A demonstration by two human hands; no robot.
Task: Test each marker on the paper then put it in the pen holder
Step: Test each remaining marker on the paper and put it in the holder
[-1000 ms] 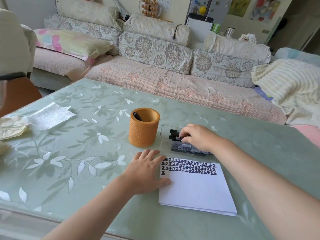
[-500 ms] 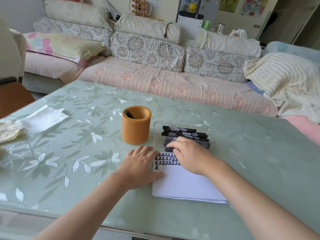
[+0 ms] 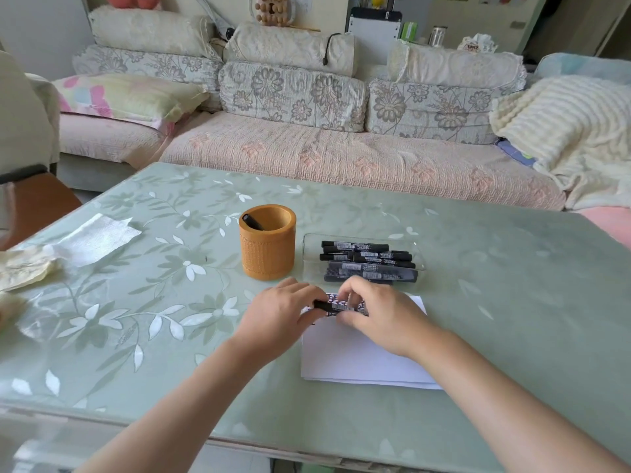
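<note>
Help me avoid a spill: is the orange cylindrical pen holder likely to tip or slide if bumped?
Probably hard to tip: the orange cylindrical pen holder looks wide for its height and stands flat. It may slide instead, since the glossy green table top looks smooth. Holding only one visible black marker, it is likely light.

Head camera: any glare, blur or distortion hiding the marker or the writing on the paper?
Head view: even daylight, no hard shadows; the glossy table shows pale sheen at its left and near edges, away from the work; wide-angle bowing curves the sofa; left hand and right hand look sharp, but the marker label and paper writing are too small to read.
</note>
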